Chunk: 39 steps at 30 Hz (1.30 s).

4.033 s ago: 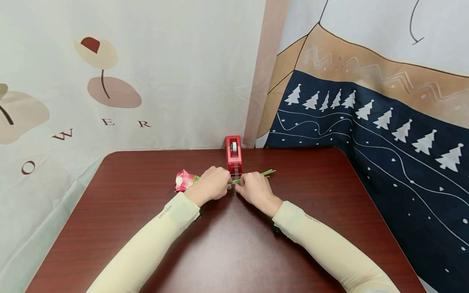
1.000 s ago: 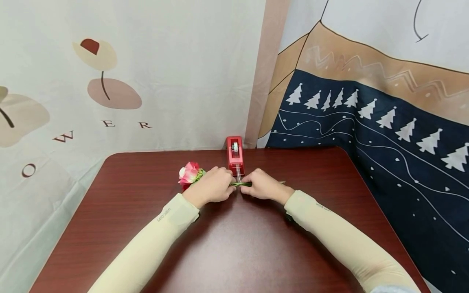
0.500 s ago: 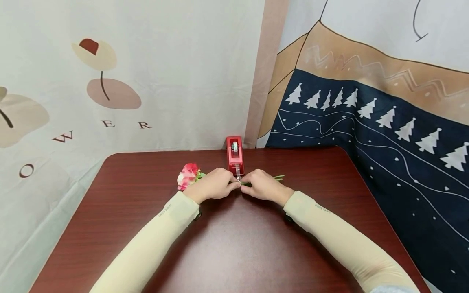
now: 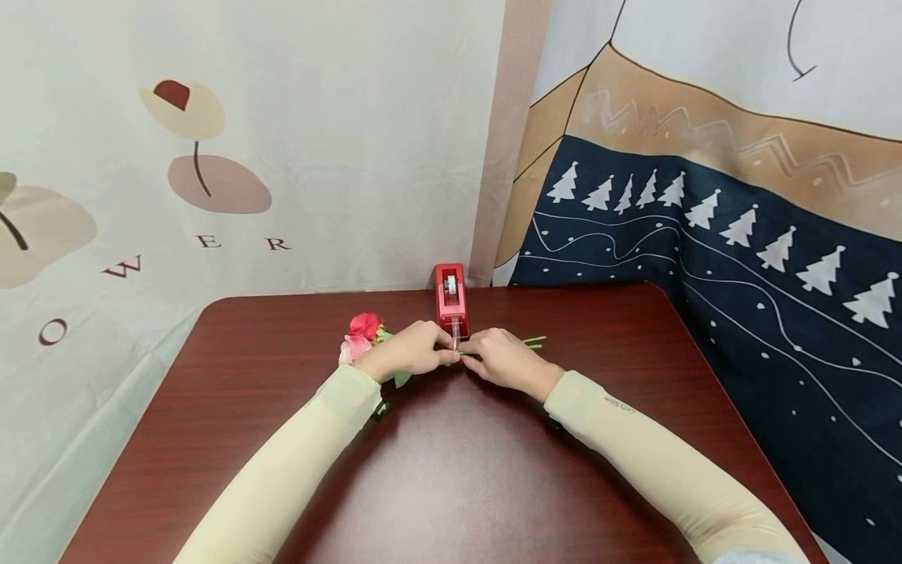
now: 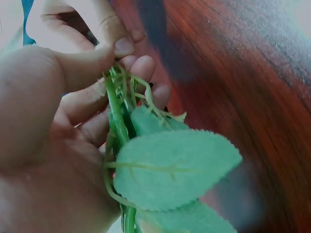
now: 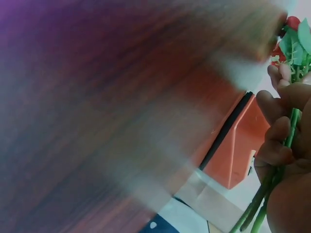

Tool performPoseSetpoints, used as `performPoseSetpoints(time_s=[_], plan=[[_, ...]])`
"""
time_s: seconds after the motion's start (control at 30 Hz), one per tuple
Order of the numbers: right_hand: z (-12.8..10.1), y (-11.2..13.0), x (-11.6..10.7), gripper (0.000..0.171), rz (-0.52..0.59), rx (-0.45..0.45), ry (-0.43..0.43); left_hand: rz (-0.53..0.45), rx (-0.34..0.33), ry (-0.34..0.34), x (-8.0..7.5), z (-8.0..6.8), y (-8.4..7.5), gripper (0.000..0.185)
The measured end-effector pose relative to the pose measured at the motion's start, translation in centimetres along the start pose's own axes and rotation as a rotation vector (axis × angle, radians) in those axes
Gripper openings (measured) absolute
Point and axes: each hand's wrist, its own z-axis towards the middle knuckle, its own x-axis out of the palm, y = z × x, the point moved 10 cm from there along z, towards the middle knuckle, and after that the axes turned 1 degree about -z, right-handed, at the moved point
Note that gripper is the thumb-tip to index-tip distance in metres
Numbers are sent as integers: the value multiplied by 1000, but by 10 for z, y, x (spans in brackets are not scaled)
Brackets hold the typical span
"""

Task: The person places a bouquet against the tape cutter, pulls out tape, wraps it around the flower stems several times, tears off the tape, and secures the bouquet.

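both hands' fingers (image 4: 442,356) pinching flower stems (image 4: 533,341), "ower" on backdrop (image 4: 204,243)

Table (image 4: 451,486): dark red wood-grain top, glossy, showing soft reflections. Tape dispenser (image 4: 451,301): red plastic, smooth, shining slightly. Flower stems (image 5: 116,111): green plastic-looking; leaf (image 5: 170,170) matt, cloth-like, veined. Sleeves (image 4: 282,470): cream knit cloth, matt. Backdrop (image 4: 282,117): printed cloth, wrinkling.

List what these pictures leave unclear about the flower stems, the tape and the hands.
- Head view: stems mostly hidden under left hand and right hand; stem count unreadable.
- Head view: tape strip from the dispenser too small to trace.
- Right wrist view: table motion-blurred.
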Motion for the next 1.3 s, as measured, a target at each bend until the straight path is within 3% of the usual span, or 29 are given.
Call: performPoseSetpoints(time_s=[0.27,0.47,0.63,0.97,1.3], plan=[[0,-8,1,23,160,87,45,89,-26,-79,-5,-2,-5,15],[1,-24,10,23,393,230,168,208,34,-143,-10,-8,-17,16],[2,-31,16,23,530,290,256,328,81,-192,-10,-12,-25,17],[0,-35,14,22,621,287,256,491,131,-257,-9,-18,-35,14],[-1,-44,14,24,667,351,275,570,214,-347,-13,-26,-46,14]])
